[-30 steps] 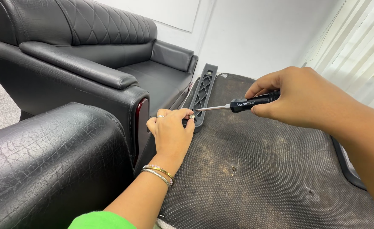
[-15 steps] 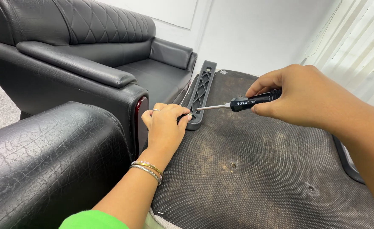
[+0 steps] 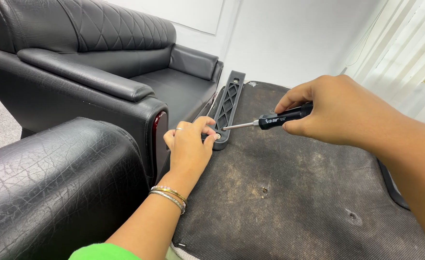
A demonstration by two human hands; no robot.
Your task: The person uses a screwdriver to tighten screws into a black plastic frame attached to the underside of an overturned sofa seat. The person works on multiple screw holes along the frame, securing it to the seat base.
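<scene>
Item: right hand (image 3: pixel 340 115). We found it closed around the black handle of a screwdriver (image 3: pixel 270 120), whose thin metal shaft ran leftward to a tip at the near end of a black plastic latticed bracket (image 3: pixel 228 108).

Item: left hand (image 3: pixel 189 144). We saw it with fingers curled onto the bracket's near end, thumb and fingertips pinched just beside the screwdriver tip; whether they held a small part, we could not tell. We noted a ring on one finger and bangles (image 3: pixel 168 196) at the wrist.

Item: bracket. It lay along the left edge of a dusty dark fabric panel (image 3: pixel 289 192).

Item: black leather sofa (image 3: pixel 92 72), left of the panel, and a cracked black leather armrest (image 3: pixel 53 183) nearer to us.
</scene>
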